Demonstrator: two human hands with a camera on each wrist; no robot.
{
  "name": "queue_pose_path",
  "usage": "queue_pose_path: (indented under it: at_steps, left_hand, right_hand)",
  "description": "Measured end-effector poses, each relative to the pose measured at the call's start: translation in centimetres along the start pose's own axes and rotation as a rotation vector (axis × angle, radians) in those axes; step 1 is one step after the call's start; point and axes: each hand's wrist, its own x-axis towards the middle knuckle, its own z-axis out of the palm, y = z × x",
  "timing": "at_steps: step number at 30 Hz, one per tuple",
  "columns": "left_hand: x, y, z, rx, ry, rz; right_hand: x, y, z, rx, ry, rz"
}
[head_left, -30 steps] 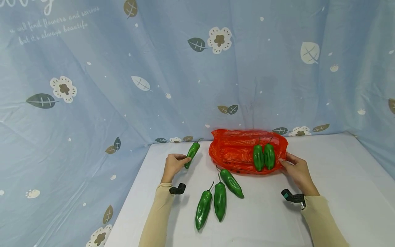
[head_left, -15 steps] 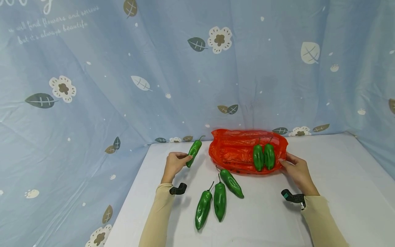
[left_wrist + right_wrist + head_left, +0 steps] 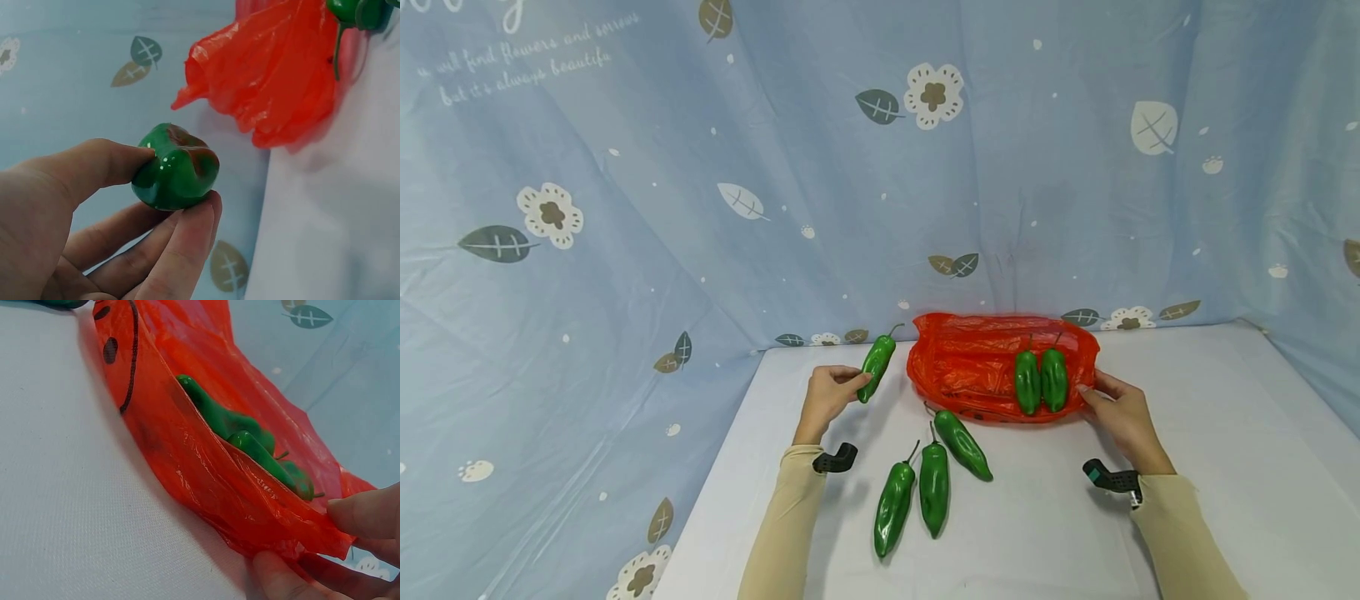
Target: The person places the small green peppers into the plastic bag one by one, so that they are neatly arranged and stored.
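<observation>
Left hand [image 3: 830, 400] pinching a pepper [image 3: 878, 360], right hand [image 3: 1120, 414] gripping a red bag [image 3: 973, 367].
The pepper, left of centre, is held low, stem uppermost; the bag, right of centre, is probably gripped to hold it open around two peppers [image 3: 1055, 382]. Three peppers [image 3: 935, 490] lie below on the counter [image 3: 1045, 533].

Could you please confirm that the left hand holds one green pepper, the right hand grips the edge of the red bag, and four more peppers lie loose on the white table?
Not quite: the head view shows three loose peppers on the white table, not four. The left hand does hold one green pepper, and the right hand grips the edge of the red bag.
</observation>
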Motion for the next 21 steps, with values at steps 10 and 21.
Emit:
queue_pose_path:
  at_steps: [10, 21]
  left_hand:
    - [-0.2, 0.8, 0.1, -0.055, -0.011, -0.004]
    - [-0.3, 1.3, 0.3, -0.106, -0.022, -0.011]
  right_hand:
    - [-0.2, -0.3, 0.1, -0.026, -0.001, 0.008]
    - [-0.2, -0.2, 0.0, -0.027, -0.006, 0.009]
